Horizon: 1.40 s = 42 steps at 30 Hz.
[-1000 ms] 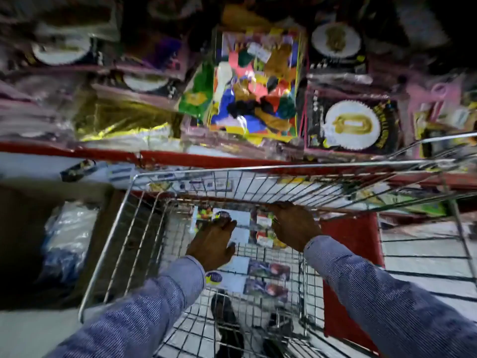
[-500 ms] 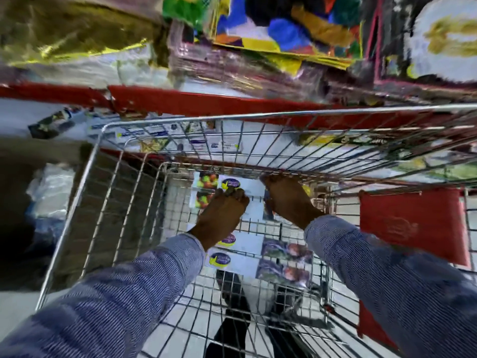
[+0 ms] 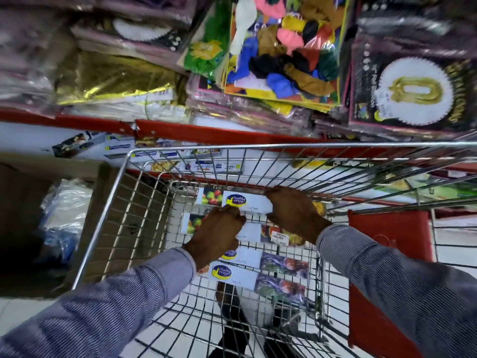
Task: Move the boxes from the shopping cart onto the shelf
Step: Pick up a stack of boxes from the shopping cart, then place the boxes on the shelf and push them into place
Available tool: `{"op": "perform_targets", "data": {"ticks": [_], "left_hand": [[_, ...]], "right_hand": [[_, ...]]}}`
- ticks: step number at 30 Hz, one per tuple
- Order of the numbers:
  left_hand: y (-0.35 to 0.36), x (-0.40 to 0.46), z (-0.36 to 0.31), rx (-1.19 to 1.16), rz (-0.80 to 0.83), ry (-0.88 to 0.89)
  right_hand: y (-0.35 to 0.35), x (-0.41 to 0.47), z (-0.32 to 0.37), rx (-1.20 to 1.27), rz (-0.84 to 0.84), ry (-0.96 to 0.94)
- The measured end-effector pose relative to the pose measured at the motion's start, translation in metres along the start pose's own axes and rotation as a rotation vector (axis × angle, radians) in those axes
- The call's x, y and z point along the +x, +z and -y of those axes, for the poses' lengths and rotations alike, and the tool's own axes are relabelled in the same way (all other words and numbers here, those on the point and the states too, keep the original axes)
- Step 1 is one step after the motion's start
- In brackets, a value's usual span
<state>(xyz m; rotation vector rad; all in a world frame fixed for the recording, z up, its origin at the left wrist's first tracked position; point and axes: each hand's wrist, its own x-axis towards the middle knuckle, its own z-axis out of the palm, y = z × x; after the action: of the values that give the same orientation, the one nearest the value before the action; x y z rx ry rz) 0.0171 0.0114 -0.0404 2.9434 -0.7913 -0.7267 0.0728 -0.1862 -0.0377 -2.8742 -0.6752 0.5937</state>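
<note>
fingers (image 3: 233,211) of left hand (image 3: 218,232) and right hand (image 3: 294,214) reach into shopping cart (image 3: 124,177), curled on ends of top box (image 3: 249,202); whether clamped, cannot tell; other boxes (image 3: 233,273) stacked just below fingers; shelf (image 3: 211,131) beyond fingers

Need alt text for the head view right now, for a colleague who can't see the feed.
Both hands reach into a silver wire shopping cart: the left hand and right hand rest on the farthest of several long white boxes with fruit pictures. Beyond the cart, a red-edged shelf holds a clear packet of multicoloured balloons.
</note>
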Motion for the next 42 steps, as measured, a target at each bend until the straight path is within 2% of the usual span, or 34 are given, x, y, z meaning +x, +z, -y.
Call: {"op": "perform_targets", "data": {"ticks": [5, 10, 16, 22, 27, 32, 36, 39, 42], "left_hand": [[-0.048, -0.043, -0.005, -0.233, -0.096, 0.013], [-0.121, -0.083, -0.02, -0.481, -0.209, -0.076], [-0.231, -0.12, -0.041, -0.386, -0.462, -0.005], [-0.352, -0.145, -0.066, -0.338, -0.6, 0.135], [-0.414, -0.143, -0.071, -0.275, -0.665, 0.124], [-0.461, -0.124, -0.062, -0.205, -0.717, 0.11], [-0.498, -0.116, -0.069, -0.224, -0.733, 0.172], [-0.511, -0.104, -0.064, -0.243, -0.703, 0.162], [-0.516, -0.086, -0.052, -0.237, -0.742, 0.15]], "right_hand": [[-0.074, -0.036, 0.009, 0.026, -0.026, -0.065], [-0.177, -0.074, 0.016, -0.013, -0.125, -0.126], [-0.327, -0.126, 0.028, -0.145, -0.3, -0.207], [-0.438, -0.173, 0.036, -0.176, -0.42, -0.174], [-0.499, -0.19, 0.033, -0.137, -0.462, -0.18], [-0.54, -0.182, 0.012, -0.202, -0.492, -0.116], [-0.567, -0.159, -0.016, -0.235, -0.45, -0.023], [-0.579, -0.136, -0.035, -0.257, -0.424, 0.028], [-0.585, -0.108, -0.05, -0.258, -0.368, 0.066]]}}
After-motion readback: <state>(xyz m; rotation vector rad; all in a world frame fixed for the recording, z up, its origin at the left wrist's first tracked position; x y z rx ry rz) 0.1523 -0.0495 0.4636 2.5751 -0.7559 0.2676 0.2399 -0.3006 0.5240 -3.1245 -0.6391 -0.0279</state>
